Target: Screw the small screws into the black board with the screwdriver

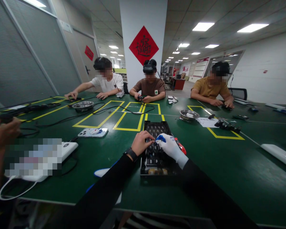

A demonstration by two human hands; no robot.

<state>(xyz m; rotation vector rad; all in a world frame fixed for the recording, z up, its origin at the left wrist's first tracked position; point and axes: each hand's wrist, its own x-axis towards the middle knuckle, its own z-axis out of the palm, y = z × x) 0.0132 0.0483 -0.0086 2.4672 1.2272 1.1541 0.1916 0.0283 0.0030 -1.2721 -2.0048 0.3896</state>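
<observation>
A black case (165,171) with rows of small dark and metallic pieces lies open on the green table. Over its left side is my left hand (143,143), bare, with a dark band at the wrist; its fingers are pinched together, and what they hold is too small to name. My right hand (166,144) wears a white glove with blue fingertips. Its fingers are closed close to those of my left hand, above the case, and whatever they grip is hidden. A red object (181,147) lies at the right edge of the case, partly behind my right hand.
On the green table (124,149) are a phone (92,132), a white device (68,152) with a cable, metal bowls (189,114), a blue-and-white glove (102,172) and black parts (226,125). Three people sit opposite; another person's hand (4,130) is at far left.
</observation>
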